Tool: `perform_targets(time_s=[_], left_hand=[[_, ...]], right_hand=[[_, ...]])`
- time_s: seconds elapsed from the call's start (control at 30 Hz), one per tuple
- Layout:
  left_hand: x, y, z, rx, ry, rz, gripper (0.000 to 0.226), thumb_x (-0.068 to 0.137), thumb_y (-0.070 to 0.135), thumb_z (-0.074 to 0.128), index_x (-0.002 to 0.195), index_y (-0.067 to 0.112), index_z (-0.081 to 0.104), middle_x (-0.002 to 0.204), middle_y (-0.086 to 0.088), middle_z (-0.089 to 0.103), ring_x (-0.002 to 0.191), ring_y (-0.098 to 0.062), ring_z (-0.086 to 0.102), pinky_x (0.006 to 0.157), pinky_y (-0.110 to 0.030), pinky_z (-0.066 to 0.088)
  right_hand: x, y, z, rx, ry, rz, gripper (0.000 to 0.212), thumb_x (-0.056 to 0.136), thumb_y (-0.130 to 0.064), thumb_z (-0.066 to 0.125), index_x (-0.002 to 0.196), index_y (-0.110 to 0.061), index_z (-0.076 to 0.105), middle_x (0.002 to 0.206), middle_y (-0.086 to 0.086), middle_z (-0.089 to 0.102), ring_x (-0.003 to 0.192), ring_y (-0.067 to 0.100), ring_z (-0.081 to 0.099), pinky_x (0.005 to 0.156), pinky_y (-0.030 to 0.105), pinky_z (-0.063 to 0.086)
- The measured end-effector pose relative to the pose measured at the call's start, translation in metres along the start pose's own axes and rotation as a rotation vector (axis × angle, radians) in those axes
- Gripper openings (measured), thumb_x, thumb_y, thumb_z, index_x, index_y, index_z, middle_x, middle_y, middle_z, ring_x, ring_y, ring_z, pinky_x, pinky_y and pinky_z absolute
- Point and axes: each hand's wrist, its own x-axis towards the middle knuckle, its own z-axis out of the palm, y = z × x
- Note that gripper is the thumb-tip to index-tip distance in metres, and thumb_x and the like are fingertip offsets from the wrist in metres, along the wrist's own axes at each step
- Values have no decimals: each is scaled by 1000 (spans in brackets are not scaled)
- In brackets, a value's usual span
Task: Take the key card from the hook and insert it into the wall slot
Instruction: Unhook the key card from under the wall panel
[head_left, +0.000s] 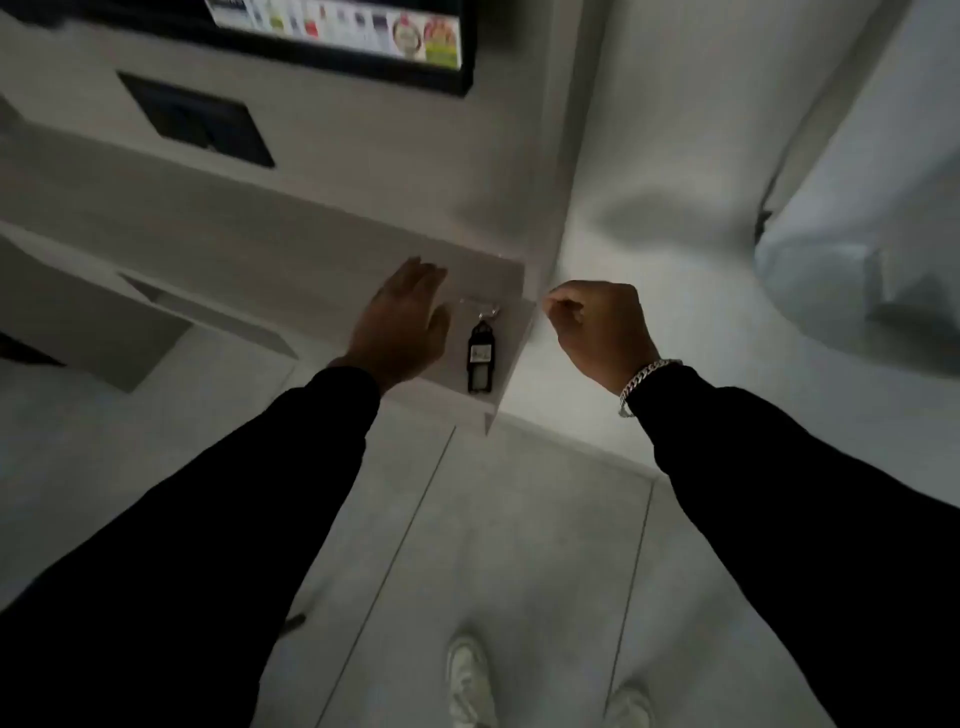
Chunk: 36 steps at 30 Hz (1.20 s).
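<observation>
A black key card tag (479, 359) hangs from a small metal ring on a hook (487, 310) on the end face of a pale shelf panel (511, 332). My left hand (402, 322) lies flat and open against the panel, just left of the tag, fingers spread upward. My right hand (597, 332) is to the right of the panel's edge, fingers curled in with nothing visible in them; a silver chain bracelet sits at its wrist. A dark rectangular wall plate (196, 120) is at the upper left; whether it is the slot is unclear.
A framed screen or poster (363, 31) hangs on the wall above. A pale desk or shelf (156, 244) runs left from the panel. The tiled floor (519, 545) and my two light shoes show below. A light curtain or bedding (857, 234) is at the right. The room is dim.
</observation>
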Motion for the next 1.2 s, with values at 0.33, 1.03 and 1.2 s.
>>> perform_targets(time_s=[0.33,1.03,1.2], left_hand=[[5,-49,53,163,-236,-162,86,89,55,14,156,1,17,166,-20,13,154,-35,11,125,-51,12],[9,-52,62,257,-189,-121,81,95,56,17,157,5,12,167,-17,10,155,-31,8,125,-54,11],[13,-51,58,238,-246,-129,82,95,56,16,158,4,8,168,-16,6,155,-30,4,125,-54,9]], right_hand=[[14,15,83,-8,-111,77,31,75,-27,60,59,-1,66,58,19,67,62,31,61,60,33,43],[21,-2,69,563,-310,662,12,79,-12,71,74,-1,67,59,11,58,48,14,54,45,19,52],[6,-3,47,677,-298,683,16,82,-3,66,91,10,65,63,14,59,44,10,57,50,18,55]])
